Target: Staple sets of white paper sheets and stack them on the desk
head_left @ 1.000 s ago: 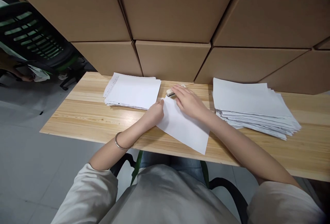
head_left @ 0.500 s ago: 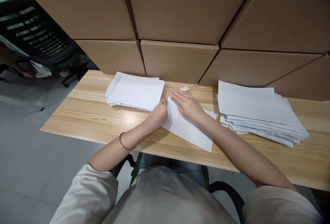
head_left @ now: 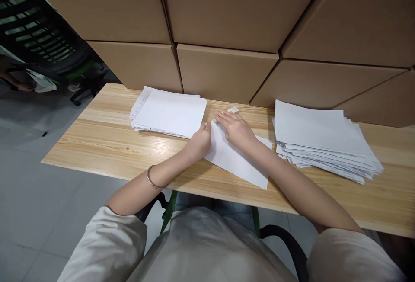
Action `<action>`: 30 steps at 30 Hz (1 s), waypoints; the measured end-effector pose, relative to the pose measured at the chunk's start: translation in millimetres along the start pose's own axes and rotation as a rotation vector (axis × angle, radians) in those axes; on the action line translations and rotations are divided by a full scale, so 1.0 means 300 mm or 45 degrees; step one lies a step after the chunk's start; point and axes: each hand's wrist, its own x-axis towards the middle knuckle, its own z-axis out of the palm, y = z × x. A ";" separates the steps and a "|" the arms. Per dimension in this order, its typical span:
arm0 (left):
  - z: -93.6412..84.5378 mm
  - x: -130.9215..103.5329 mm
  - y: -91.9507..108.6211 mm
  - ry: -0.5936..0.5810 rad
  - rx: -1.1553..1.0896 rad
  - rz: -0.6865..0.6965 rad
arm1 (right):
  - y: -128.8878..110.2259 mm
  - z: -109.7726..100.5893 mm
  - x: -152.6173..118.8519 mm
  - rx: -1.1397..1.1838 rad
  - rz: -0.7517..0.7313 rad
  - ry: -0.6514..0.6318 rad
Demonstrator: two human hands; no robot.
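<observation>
White paper (head_left: 238, 164) lies slanted on the wooden table, between two paper stacks. My left hand (head_left: 200, 142) is closed on its left edge, thumb on top. Across the paper's upper corner rests my right hand (head_left: 236, 129), its fingers lying over a small pale stapler-like object (head_left: 232, 110) that is mostly hidden under them. The left stack (head_left: 171, 111) has printed sheets showing at its left side. To the right is a thicker, uneven stack (head_left: 314, 128) of white sheets.
Cardboard boxes (head_left: 223, 72) stand in a wall along the back edge of the wooden table (head_left: 87, 143). A dark chair (head_left: 39, 31) and part of another person's arm (head_left: 19, 84) are at the far left.
The view has shifted slightly. Both hands stay at the paper's upper corner; the right hand's fingers look a little more bent.
</observation>
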 end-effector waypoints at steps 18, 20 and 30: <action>-0.134 -0.076 0.081 0.303 -1.117 0.248 | -0.189 -0.075 -0.381 -0.369 -0.129 0.497; -0.134 -0.071 0.081 0.270 -1.248 0.233 | -0.152 -0.077 -0.398 -0.401 -0.120 0.593; -0.128 -0.065 0.078 0.203 -1.094 0.231 | 0.045 -0.255 -0.514 -0.431 0.209 0.684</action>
